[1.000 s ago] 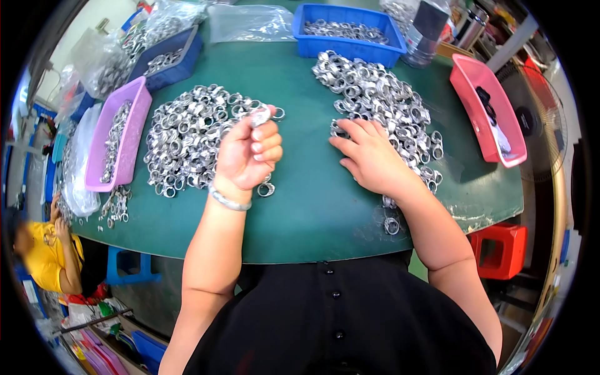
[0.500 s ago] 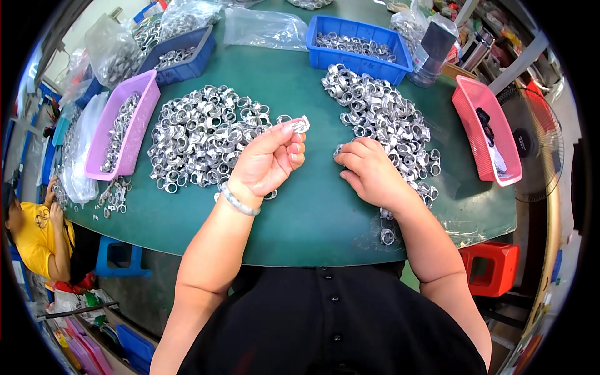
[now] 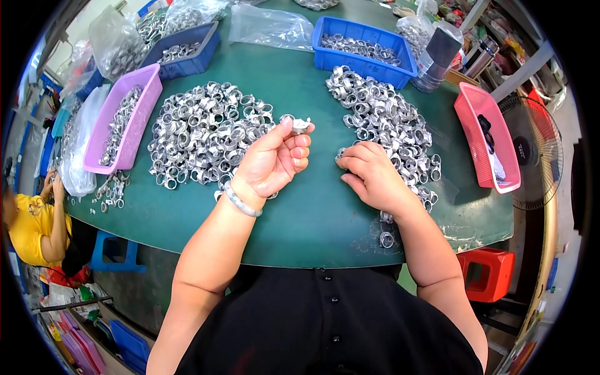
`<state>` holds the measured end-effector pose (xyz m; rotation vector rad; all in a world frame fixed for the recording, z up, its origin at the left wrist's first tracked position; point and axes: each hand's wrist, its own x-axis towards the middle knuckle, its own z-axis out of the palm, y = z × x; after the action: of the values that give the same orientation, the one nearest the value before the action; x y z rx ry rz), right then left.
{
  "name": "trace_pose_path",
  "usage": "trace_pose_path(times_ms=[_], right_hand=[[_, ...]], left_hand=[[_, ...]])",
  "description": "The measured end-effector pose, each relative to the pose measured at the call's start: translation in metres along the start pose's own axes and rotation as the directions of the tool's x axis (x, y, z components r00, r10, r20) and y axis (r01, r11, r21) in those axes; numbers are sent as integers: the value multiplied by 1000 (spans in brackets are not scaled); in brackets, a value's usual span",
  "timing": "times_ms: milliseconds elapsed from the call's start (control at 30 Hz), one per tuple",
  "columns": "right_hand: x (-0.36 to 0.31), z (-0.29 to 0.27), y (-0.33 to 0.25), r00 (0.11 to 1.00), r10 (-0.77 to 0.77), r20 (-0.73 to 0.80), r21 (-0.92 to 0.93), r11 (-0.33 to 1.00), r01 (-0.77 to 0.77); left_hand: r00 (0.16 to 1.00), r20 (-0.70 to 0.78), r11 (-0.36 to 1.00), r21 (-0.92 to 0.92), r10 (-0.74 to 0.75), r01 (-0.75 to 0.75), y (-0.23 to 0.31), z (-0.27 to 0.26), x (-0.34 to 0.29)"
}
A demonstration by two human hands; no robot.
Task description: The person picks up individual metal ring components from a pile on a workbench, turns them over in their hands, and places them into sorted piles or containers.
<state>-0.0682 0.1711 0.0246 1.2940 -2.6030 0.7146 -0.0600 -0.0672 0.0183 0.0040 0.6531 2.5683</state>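
Note:
Raised over the middle of the green table, my left hand (image 3: 273,164) is closed, pinching a silvery metal ring (image 3: 301,125) between thumb and fingers. A pale bangle circles that wrist. Behind and to the left of it spreads a broad heap of similar rings (image 3: 203,134). My right hand (image 3: 370,172) rests at the left edge of another ring heap (image 3: 400,125), its fingers bent down over a ring (image 3: 340,152) that peeks out at the fingertips. The palm side of this hand is hidden. One loose ring (image 3: 387,239) lies near the table's front edge.
Blue bins (image 3: 364,70) with rings stand at the back. A pink-purple basket (image 3: 94,150) of rings is at left, a pink basket (image 3: 465,112) at right beside a fan (image 3: 531,147). At far left sits a person in yellow (image 3: 34,228). A red stool (image 3: 490,274) stands right.
My left hand has turned the ring slightly, so a different side of it shows. My right hand has stayed nearly still at the heap. The whole view has shifted a little.

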Motion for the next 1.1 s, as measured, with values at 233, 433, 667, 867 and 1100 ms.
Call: trace_pose_path(times_ms=[233, 433, 667, 867, 1100], right_hand=[[-1, 0, 1, 1000, 0, 4, 8, 1000, 0], [-1, 0, 1, 1000, -2, 3, 14, 1000, 2], [0, -1, 1, 1000, -14, -2, 7, 1000, 14], [-1, 0, 3, 1000, -9, -15, 30, 999, 9], [-1, 1, 4, 1000, -10, -22, 64, 998, 12]], left_hand=[[999, -32, 1000, 13, 11, -11, 0, 0, 0], [1000, -28, 1000, -3, 8, -8, 1, 0, 0], [999, -47, 1000, -5, 11, -12, 1, 1, 0], [1000, -18, 1000, -6, 1, -2, 2, -1, 1], [995, -70, 993, 99, 72, -64, 1, -1, 2]])
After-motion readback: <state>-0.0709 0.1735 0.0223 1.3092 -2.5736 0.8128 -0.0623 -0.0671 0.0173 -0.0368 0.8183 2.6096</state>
